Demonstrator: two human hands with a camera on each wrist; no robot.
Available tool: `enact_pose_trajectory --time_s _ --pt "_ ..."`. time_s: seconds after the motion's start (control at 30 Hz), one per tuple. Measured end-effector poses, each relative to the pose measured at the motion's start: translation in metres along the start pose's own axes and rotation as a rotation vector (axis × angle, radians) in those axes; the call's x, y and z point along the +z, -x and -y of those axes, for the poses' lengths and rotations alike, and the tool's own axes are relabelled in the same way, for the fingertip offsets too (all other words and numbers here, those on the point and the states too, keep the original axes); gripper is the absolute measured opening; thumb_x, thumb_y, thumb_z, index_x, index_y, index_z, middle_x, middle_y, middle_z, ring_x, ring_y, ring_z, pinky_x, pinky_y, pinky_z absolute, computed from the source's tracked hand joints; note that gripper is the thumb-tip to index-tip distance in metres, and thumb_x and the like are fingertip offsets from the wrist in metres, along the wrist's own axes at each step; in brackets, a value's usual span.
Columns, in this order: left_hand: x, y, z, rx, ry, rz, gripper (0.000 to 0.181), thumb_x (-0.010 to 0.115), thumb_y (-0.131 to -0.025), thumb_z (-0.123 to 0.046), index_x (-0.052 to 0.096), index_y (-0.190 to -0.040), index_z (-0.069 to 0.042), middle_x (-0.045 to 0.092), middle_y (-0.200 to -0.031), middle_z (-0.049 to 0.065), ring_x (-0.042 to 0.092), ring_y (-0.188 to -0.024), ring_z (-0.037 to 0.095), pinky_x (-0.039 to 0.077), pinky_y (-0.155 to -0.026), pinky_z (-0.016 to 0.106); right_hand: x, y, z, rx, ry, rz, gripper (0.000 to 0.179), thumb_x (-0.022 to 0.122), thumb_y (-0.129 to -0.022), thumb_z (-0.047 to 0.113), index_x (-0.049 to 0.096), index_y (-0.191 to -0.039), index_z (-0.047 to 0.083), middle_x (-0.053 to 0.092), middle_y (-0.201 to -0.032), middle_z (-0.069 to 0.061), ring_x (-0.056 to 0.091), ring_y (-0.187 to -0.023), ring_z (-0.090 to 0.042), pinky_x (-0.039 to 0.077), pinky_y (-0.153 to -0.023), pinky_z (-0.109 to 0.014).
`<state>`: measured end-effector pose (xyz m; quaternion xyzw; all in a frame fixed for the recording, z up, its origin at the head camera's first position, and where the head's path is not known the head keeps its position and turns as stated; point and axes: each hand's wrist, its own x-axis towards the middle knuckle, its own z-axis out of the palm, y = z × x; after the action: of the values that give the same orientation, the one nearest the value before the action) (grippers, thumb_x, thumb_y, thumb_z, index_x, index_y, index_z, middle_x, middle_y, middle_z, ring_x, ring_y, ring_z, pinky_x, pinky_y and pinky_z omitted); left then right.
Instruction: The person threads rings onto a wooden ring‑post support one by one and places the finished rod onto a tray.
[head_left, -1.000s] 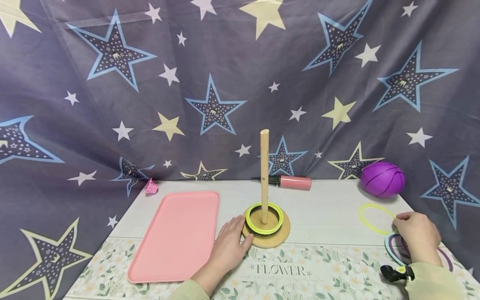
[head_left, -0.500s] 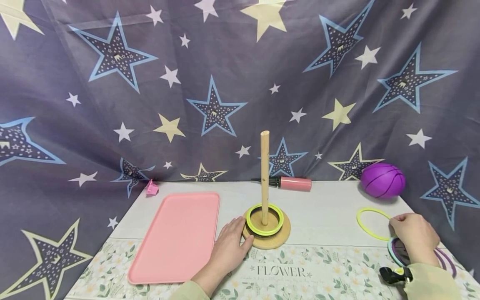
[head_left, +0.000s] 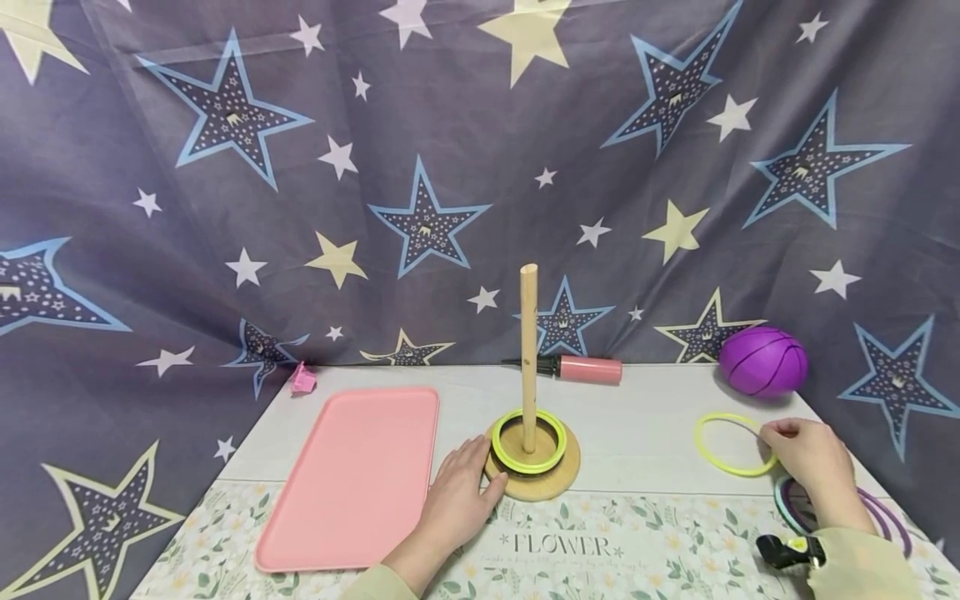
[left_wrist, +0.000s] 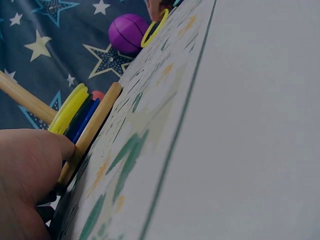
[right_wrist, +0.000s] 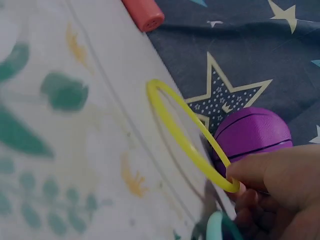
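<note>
My right hand point(head_left: 813, 458) pinches a thin yellow ring point(right_wrist: 177, 127) between thumb and fingers at its near edge, tilted above the table's right side. Under that hand lie purple rings point(head_left: 892, 521) and a light-blue ring point(head_left: 784, 504), partly hidden. A round wooden base point(head_left: 558, 483) with an upright wooden peg point(head_left: 528, 358) stands mid-table. Around the peg lie a yellow ring point(head_left: 558, 454), a black ring point(left_wrist: 80, 116) and a blue ring point(left_wrist: 89, 120), stacked. My left hand point(head_left: 459, 496) rests against the base's left edge, its fingers fairly straight and its thumb in front.
A pink tray point(head_left: 360, 483) lies left of the left hand. Along the back are a small pink object point(head_left: 303, 379), a pink hand pump point(head_left: 588, 369) and a purple ball point(head_left: 763, 361). A star-patterned curtain point(head_left: 450, 125) hangs behind the table.
My right hand has moved left with the yellow ring, away from the purple and light-blue rings. The left hand stays at the base.
</note>
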<state>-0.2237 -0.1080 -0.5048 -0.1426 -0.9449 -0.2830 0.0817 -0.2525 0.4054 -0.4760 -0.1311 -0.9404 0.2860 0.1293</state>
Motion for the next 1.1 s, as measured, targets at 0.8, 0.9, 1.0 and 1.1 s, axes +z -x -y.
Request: enact_pose_trajectory --time_s 0.8,0.9,1.0,1.1 --pt "0.001 -0.001 0.003 0.009 -0.008 -0.004 0.068 0.071 -0.109 -0.033 0.05 -0.16 0.007 0.049 -0.166 0.026 0.042 -0.158 0.043 0.027 -0.132 0.06 -0.005 0.004 0.074 -0.073 -0.515 0.001 0.043 0.069 -0.112 0.029 0.071 -0.129 -0.01 0.068 -0.08 0.014 0.061 -0.069 -0.007 0.055 -0.061 -0.022" --pt "0.001 -0.001 0.004 0.012 -0.003 -0.008 0.068 0.071 -0.109 -0.033 0.05 -0.16 0.007 0.049 -0.166 0.026 0.041 -0.158 0.043 0.027 -0.132 0.061 -0.008 0.004 0.083 -0.088 -0.621 0.006 0.024 0.073 -0.11 0.025 0.079 -0.116 0.002 0.069 -0.08 0.017 0.061 -0.069 -0.007 0.057 -0.062 -0.021" --pt "0.001 0.0 0.004 0.012 0.003 -0.008 0.068 0.071 -0.109 -0.033 0.05 -0.16 0.007 0.049 -0.166 0.026 0.041 -0.158 0.043 0.027 -0.132 0.061 -0.011 0.005 0.091 -0.102 -0.695 0.008 0.011 0.074 -0.109 0.021 0.082 -0.102 0.018 0.069 -0.079 0.015 0.061 -0.069 -0.007 0.056 -0.063 -0.02" --pt "0.001 0.0 0.004 0.012 0.007 -0.009 0.068 0.071 -0.109 -0.033 0.05 -0.16 0.007 0.048 -0.166 0.026 0.041 -0.158 0.044 0.027 -0.132 0.061 -0.015 0.006 0.099 -0.109 -0.739 0.003 0.014 0.074 -0.109 0.02 0.081 -0.098 0.024 0.068 -0.078 0.014 0.06 -0.068 -0.007 0.056 -0.063 -0.019"
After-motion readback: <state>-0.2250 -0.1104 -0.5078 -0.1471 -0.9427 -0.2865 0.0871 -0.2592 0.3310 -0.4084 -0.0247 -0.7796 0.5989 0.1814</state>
